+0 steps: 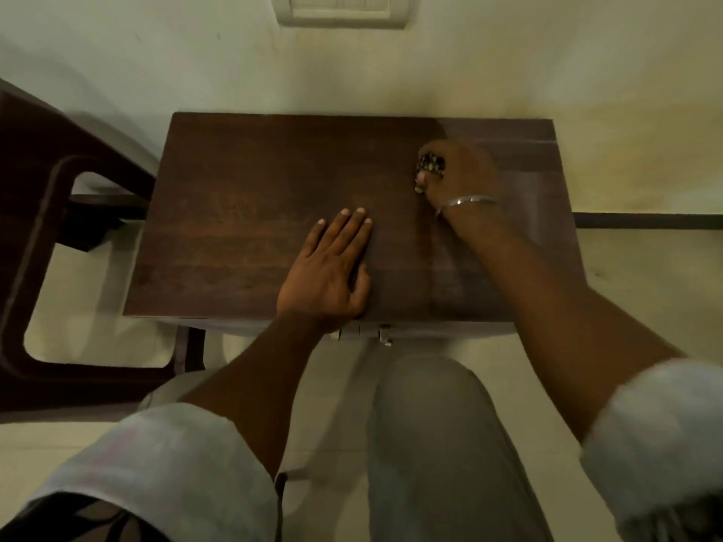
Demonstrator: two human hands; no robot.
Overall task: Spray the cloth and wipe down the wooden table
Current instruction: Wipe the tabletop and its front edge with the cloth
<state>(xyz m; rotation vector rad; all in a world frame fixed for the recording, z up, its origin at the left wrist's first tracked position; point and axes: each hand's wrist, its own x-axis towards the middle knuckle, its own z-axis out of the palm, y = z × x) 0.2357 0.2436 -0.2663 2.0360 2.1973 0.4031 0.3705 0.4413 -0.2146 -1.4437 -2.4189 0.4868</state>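
The wooden surface [250, 213] lies bare across its whole left half and along the far edge, open to a sweep. The left hand [332, 267] lies flat at centre-bottom, blocking the near middle. The right hand [457, 174], closed over a dark patterned cloth [430, 164], occupies the upper right. A wall [391, 68] bounds the far edge; a dark chair [51, 228] stands close at left.

The right hand [459, 172] at two o'clock is motion-blurred, hiding most of the dark patterned cloth [430, 164] bunched under it. A dark chair [35, 213] at nine o'clock is cut by the left edge.
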